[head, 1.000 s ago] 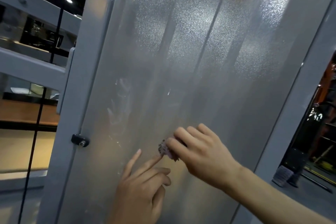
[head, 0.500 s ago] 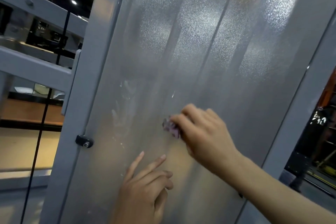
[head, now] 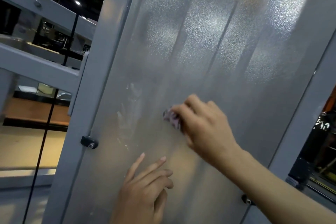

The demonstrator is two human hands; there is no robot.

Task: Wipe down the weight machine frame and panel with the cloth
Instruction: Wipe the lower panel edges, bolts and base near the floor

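Dim gym behind grey frame post [head: 101, 71]. Left hand [head: 143, 192] bottom centre, two fingers straight, holding nothing. Right hand [head: 203, 125] mid-frame presses small crumpled pinkish cloth [head: 171, 119] to frosted translucent panel [head: 209, 51]. Wiping underway; next likely white smudges [head: 130, 112] just left.

Two bare forearms, no sleeves, short unpainted fingernails

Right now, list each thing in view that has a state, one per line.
Right hand: grips the cloth, pressing it to the panel.
Cloth: bunched small under the fingers, mostly hidden.
Left hand: holds nothing; two fingers straight, the rest curled.
Panel: frosted, with whitish smears left of the cloth.
Frame: grey, upright, no hand on it.
Clip: fixed at the panel's left edge.
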